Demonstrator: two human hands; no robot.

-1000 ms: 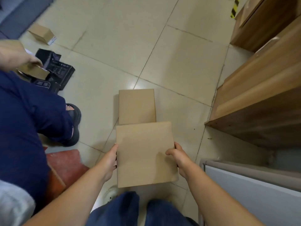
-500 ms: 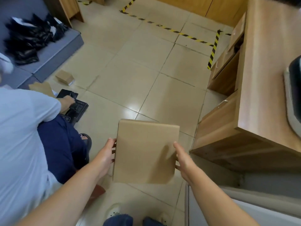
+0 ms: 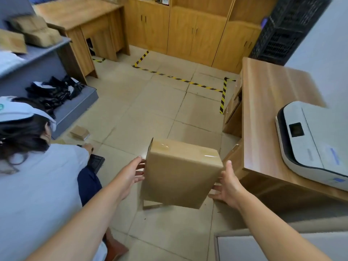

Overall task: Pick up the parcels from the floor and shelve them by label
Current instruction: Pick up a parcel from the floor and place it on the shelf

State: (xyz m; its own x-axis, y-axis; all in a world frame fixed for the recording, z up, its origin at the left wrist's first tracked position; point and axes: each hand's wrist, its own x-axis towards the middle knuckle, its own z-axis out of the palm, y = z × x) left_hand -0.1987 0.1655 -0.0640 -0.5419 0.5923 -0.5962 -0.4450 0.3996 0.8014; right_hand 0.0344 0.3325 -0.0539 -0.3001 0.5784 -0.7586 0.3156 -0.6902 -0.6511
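While the cardboard parcel (image 3: 180, 174) is carried clear of the tiled floor (image 3: 150, 110), the lifting step can be judged done and the carry to a shelf is in hand. It is clamped from both sides: the left hand (image 3: 130, 176) is pressed flat against its left face, the right hand (image 3: 228, 183) against its lower right edge, fingers spread rather than curled, so each grip is closed on the box by palm pressure alone. No label is seen on the faces turned to the camera; the box would likely need to be tilted or turned before a shelf can be chosen. Plain brown corrugated board is shown, flat and rectangular, with glossy clear tape catching light along the top edge. A grey shelf unit (image 3: 47, 59) at left is already stacked with brown paper-wrapped packages (image 3: 35, 32), and black plastic mailers (image 3: 54, 91) are heaped on its lowest level. A small carton (image 3: 80, 132) is left on the floor beside a crouching person (image 3: 37, 176). At right, a wood-grain bench (image 3: 267, 110) is topped by a smooth white printer (image 3: 316, 140).
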